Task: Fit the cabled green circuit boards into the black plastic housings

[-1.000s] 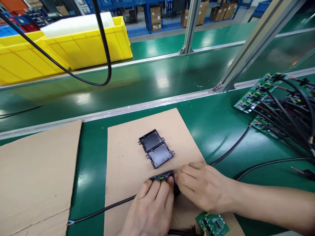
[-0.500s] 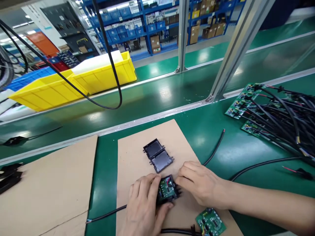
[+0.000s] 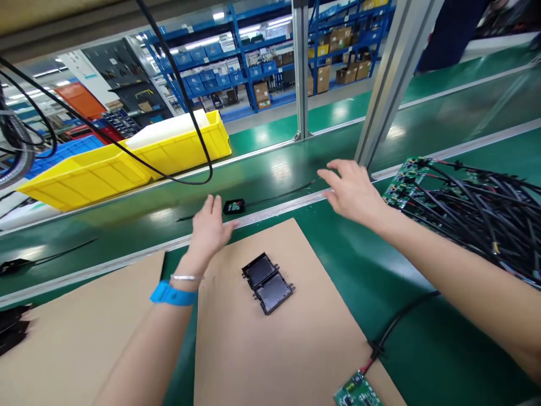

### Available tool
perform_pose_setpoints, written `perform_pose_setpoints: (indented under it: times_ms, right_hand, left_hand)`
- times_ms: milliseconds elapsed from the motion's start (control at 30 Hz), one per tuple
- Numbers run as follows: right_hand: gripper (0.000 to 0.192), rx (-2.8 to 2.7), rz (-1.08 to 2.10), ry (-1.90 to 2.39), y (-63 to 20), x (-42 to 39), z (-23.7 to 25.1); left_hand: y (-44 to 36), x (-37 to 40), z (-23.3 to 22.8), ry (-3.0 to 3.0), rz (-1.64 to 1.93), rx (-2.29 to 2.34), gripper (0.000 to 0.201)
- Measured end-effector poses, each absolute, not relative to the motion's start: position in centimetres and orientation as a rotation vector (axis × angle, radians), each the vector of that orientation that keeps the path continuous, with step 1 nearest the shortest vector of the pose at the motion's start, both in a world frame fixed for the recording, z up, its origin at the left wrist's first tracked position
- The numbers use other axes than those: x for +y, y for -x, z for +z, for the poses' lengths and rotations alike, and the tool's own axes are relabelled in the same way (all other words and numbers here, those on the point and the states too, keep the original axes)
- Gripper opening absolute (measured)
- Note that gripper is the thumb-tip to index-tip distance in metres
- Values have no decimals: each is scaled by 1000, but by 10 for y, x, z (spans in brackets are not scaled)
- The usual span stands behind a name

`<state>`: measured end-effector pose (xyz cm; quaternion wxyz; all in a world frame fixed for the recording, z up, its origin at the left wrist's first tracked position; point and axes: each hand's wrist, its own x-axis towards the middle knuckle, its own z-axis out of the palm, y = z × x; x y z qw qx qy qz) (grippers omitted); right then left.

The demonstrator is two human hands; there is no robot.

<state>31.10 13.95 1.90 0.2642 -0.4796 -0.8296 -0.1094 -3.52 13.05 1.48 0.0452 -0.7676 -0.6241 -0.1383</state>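
A small black case with a green circuit board in it lies on the green belt past the metal rail, its thin cable stretching out to both sides. Just left of that case is my left hand, open, fingers extended and holding nothing. My right hand hovers near the cable's right end, fingers apart and empty. An unfolded black plastic case rests on the cardboard sheet. At the sheet's lower right edge sits another green circuit board with a black cable attached.
A heap of wired circuit boards covers the right of the bench. Yellow bins stand beyond the belt. A metal post rises behind my right hand. Black cables hang at the left. A second cardboard sheet lies left.
The case with the circuit board has gone from the cardboard to the belt, and both hands have let go of it. Both arms now reach forward.
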Motion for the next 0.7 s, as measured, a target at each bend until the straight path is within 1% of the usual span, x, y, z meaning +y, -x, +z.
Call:
perform_pose_setpoints:
  times_ms: [67,100,133,233,267,333,367,433,500,533,600,700]
  right_hand:
    - [32,-2336,-236,1222,-316,112,5]
    - [31,-2396,-164,1170,-318,96,-1]
    - [29,-2451,-57,1117,-319,80,-6]
    - [20,-2560,394,1028,-318,33,-7]
    - [15,-2587,551,1013,-315,18,-5]
    - [4,-2651,813,957,-308,-11,0]
    - [6,-2685,880,928,-303,-24,1]
    - [18,-2759,898,880,-295,-47,0]
    - [28,-2828,819,858,-289,-62,-6]
    - [29,-2852,776,853,-287,-67,-9]
    - [26,-2863,731,853,-286,-72,-16]
    - [22,-2827,785,871,-291,-74,-25]
  left_hand:
    - [23,102,-6,2477,-409,-1878,61]
    - [17,83,-14,2556,-395,-1855,62]
    - [12,64,-20,2631,-378,-1831,67]
    - [-1,16,-29,2776,-375,-1804,92]
    - [-3,6,-30,2795,-401,-1807,95]
    - [-7,-7,-30,2823,-453,-1793,86]
    - [-8,-12,-30,2837,-465,-1768,79]
    - [-10,-21,-31,2882,-459,-1678,65]
    - [-11,-30,-31,2918,-441,-1604,57]
    - [-12,-34,-31,2934,-441,-1581,56]
    - [-13,-43,-30,2966,-446,-1558,55]
    - [-16,-55,-26,2973,-476,-1536,60]
